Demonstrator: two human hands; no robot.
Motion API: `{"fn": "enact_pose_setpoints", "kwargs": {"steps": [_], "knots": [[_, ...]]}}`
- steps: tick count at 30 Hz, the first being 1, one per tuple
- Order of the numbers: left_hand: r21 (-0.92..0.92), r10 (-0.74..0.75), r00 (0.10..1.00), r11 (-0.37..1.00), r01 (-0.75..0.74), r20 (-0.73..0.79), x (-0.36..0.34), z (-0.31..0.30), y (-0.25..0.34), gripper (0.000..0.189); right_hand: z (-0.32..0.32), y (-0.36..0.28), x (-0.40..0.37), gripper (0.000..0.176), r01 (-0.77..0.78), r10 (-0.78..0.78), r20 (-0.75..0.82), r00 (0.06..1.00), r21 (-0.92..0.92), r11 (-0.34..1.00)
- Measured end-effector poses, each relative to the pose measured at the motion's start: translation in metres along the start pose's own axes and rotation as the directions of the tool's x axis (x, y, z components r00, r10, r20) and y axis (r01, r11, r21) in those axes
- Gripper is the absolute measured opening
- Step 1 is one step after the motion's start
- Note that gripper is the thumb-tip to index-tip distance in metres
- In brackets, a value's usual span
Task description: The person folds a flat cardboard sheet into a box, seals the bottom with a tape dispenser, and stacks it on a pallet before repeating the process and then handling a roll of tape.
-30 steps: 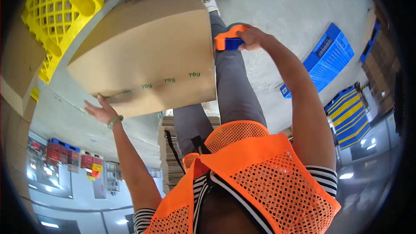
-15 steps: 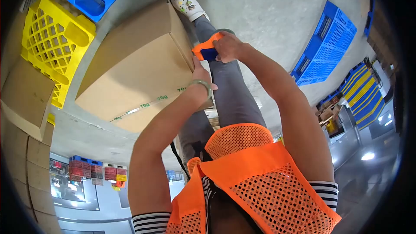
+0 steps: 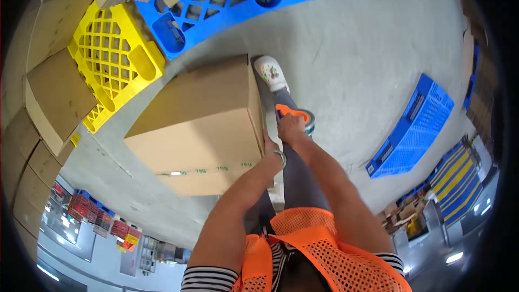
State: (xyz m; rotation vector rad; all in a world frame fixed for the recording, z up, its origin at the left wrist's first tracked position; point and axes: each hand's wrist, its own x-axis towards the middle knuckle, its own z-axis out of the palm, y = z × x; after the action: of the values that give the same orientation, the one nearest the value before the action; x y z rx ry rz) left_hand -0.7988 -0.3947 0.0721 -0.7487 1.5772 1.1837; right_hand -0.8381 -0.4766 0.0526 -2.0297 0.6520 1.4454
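Note:
A large brown cardboard box (image 3: 200,108) with green "70g" print along its lower part stands on the floor in front of me. Its near right side is touched by my left hand (image 3: 272,147), which has a bracelet at the wrist; the fingers are partly hidden at the box's side. My right hand (image 3: 292,128) is closed on an orange and blue tape dispenser (image 3: 285,111) with a roll of tape, just right of the box and over my leg.
A yellow pallet (image 3: 116,59) lies at the left and a blue pallet (image 3: 216,13) at the top, bearing flat cardboard. Another blue pallet (image 3: 413,130) is on the right. Stacked boxes (image 3: 59,97) line the left edge. My white shoe (image 3: 270,73) is beside the box.
The view has shifted, so box and pallets appear lower and farther right. The tape dispenser has turned in my right hand and moved off the box's edge. My left hand is still at the box's side.

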Motion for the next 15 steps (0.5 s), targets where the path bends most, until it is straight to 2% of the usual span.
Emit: {"fn": "enact_pose_setpoints", "kwargs": {"steps": [1,2,3,4,6,8,10,11,12,13,14,15], "knots": [[-0.019,-0.010,1.000,1.000,0.010,0.011,0.007,0.001,-0.001,0.055,-0.010,0.008,0.016,0.043,-0.157,0.165,-0.016,0.986,0.233,0.960],[-0.045,-0.029,0.999,0.999,0.030,0.025,0.016,0.004,-0.002,0.053,-0.019,0.017,0.036,0.047,-0.280,0.313,0.004,0.950,0.458,0.844],[-0.052,-0.027,0.998,0.998,0.030,0.063,0.026,0.011,0.001,0.052,-0.025,0.028,0.045,0.058,-0.178,0.304,-0.144,0.942,0.555,0.813],[-0.059,-0.025,0.995,0.998,0.031,0.101,0.038,0.018,0.003,0.051,-0.030,0.040,0.054,0.062,-0.114,0.333,-0.224,0.916,0.651,0.751],[-0.225,0.042,0.997,0.974,-0.027,0.060,0.043,-0.001,-0.006,0.052,-0.062,0.072,0.079,0.067,0.151,0.247,-0.403,0.881,0.736,0.660],[-0.394,0.095,0.995,0.915,-0.086,0.003,0.045,-0.027,-0.022,0.052,-0.110,0.101,0.100,0.056,0.246,0.148,-0.303,0.941,0.917,0.313],[-0.571,0.153,0.988,0.809,-0.143,-0.031,0.039,-0.034,-0.021,0.053,-0.160,0.120,0.128,0.048,0.230,-0.074,-0.229,0.970,0.973,0.001],[-0.589,-0.067,0.972,0.804,-0.081,-0.225,0.038,-0.039,-0.010,0.053,-0.183,0.127,0.150,0.046,0.218,-0.113,-0.222,0.969,0.975,-0.048],[-0.611,-0.295,0.873,0.792,-0.003,-0.387,0.036,-0.042,-0.003,0.054,-0.204,0.129,0.172,0.044,0.207,-0.153,-0.221,0.963,0.973,-0.103],[-0.697,-0.408,0.622,0.635,-0.334,-0.669,0.002,-0.045,-0.022,0.054,-0.226,0.122,0.185,0.044,0.264,-0.102,-0.283,0.954,0.950,-0.166],[-0.583,-0.574,0.264,0.490,-0.648,-0.775,-0.051,-0.050,-0.049,0.054,-0.242,0.115,0.199,0.045,0.316,-0.045,-0.334,0.941,0.921,-0.227],[-0.559,-0.615,0.187,0.492,-0.668,-0.766,-0.106,-0.046,-0.077,0.054,-0.250,0.120,0.226,0.046,0.325,-0.051,-0.351,0.935,0.906,-0.271]]}}
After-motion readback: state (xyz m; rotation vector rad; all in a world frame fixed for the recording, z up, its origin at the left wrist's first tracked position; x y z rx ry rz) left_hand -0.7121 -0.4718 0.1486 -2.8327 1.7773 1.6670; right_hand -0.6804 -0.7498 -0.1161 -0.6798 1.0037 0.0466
